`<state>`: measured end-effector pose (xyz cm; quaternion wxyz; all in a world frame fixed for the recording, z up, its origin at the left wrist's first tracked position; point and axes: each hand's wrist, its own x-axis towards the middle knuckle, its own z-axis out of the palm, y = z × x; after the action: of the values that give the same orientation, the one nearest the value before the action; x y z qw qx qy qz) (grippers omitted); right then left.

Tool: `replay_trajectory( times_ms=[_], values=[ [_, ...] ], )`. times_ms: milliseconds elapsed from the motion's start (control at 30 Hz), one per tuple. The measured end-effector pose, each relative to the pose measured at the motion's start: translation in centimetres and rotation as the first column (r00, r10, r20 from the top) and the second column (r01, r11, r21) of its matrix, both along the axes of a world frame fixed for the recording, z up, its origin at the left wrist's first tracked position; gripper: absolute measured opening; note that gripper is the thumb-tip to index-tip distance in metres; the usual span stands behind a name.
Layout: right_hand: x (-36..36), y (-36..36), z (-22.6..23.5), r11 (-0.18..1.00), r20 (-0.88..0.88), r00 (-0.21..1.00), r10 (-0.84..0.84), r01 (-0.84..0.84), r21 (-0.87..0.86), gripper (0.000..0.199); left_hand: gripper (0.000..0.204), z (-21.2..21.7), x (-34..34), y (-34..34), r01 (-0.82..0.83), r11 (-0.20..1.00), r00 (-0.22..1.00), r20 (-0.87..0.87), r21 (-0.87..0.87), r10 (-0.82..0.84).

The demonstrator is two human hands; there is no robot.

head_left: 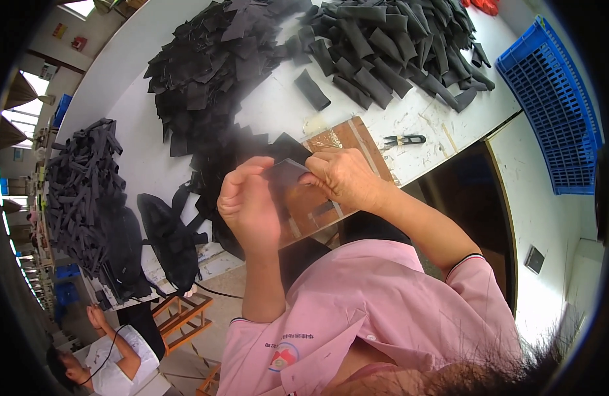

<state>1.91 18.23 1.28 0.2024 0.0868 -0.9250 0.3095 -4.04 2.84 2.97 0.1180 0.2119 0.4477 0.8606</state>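
Between my two hands, above the table's near edge, is a dark grey fabric piece (pixel 286 173). My right hand (pixel 349 177) pinches its right end between thumb and bent fingers. On the other side, my left hand (pixel 248 201) has its fingers curled at the piece's left end; it is somewhat blurred, and its grip is partly hidden. Below the hands lies a brown board (pixel 367 142) with strips of clear tape. Flat black fabric pieces (pixel 205 79) are heaped beyond my left hand and run down toward it. Farther right lie several tube-like black pieces (pixel 377 56), one apart.
Black-handled thread snips (pixel 405 140) rest right of the board. A blue plastic crate (pixel 552 105) stands at the right. Black strips (pixel 83 178) and a dark strapped fabric item (pixel 164 228) lie at the left. Beyond are a wooden stool (pixel 186 318) and another person (pixel 116 356).
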Motion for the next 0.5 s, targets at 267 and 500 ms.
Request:
replay_trajectory(
  times_ms=[267, 500],
  values=[
    [0.2, -0.1, 2.1, 0.998, 0.017, 1.0, 0.015, -0.016, 0.066, 0.026, 0.013, 2.3, -1.5, 0.1, -0.076, 0.93, 0.952, -0.304, -0.359, -0.04],
    [0.0, -0.6, 0.2, 1.0, -0.033, 0.999, -0.028, 0.028, 0.012, 0.027, 0.01, 1.6, -1.9, 0.1, 0.004, 0.954, 0.974, -0.215, -0.3, -0.072]
  ],
)
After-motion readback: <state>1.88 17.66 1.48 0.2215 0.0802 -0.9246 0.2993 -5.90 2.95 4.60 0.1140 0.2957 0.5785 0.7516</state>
